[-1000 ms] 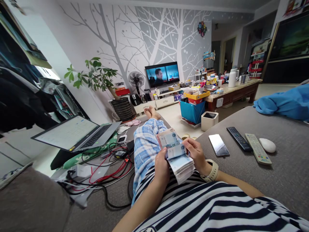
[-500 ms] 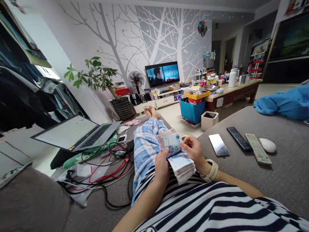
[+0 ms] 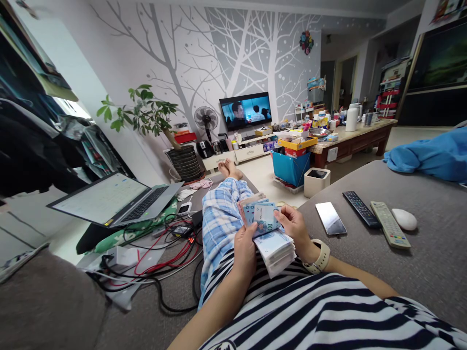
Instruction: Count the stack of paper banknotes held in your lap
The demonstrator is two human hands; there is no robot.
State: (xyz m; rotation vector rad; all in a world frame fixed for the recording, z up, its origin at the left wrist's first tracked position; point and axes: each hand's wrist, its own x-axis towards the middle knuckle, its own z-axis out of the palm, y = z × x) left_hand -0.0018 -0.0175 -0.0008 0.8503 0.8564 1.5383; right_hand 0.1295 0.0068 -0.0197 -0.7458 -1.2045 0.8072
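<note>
A thick bundle of banknotes (image 3: 273, 247) is folded over in my lap, its near ends hanging toward my striped shirt. My left hand (image 3: 245, 245) is closed round the bundle's left side, the thumb lying on top. Pinched between the thumb and fingers of my right hand (image 3: 293, 224) is the edge of a blue-green banknote (image 3: 265, 218) marked 10. Other blue and pinkish notes fan out behind that one. A pale watch (image 3: 321, 257) sits on my right wrist.
To my right on the grey sofa lie a phone (image 3: 330, 218), a black remote (image 3: 360, 210), a pale remote (image 3: 390, 224) and a white mouse (image 3: 404, 219). At left are an open laptop (image 3: 146, 206) and tangled cables (image 3: 160, 277). A blue box (image 3: 290, 167) stands beyond.
My right hand has drawn the 10 note slightly to the right, and more blue notes show fanned behind it. My left hand stays nearly in place.
</note>
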